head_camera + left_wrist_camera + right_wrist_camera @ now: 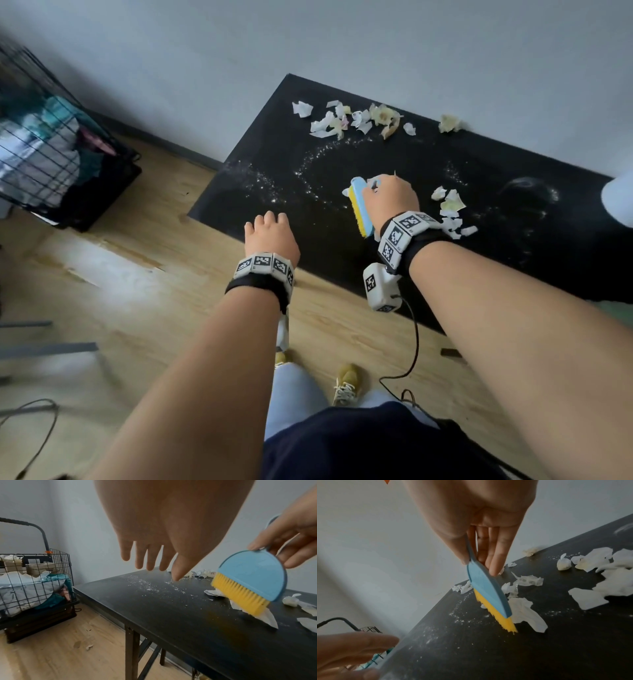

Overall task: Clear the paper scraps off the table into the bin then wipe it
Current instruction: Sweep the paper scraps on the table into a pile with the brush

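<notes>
Nearest us, the left hand hangs empty with its fingers loose and apart, held at the near edge of the table — looks to me like it's posted there to catch or guide whatever gets swept off. Just beyond it, the right hand pinches the blue back of a small brush, thumb on one face and fingers on the other, yellow bristles angled down onto the dark top. That tilt makes sense: one scrap sits right behind the bristles, ready to be pushed along. A cluster of paper scraps lies to the right of the brush, and a bigger scatter waits at the far edge by the wall, with white crumbs dusted between. Off to the far left, on the floor, stands the wire bin, already stuffed — well apart from the table.
</notes>
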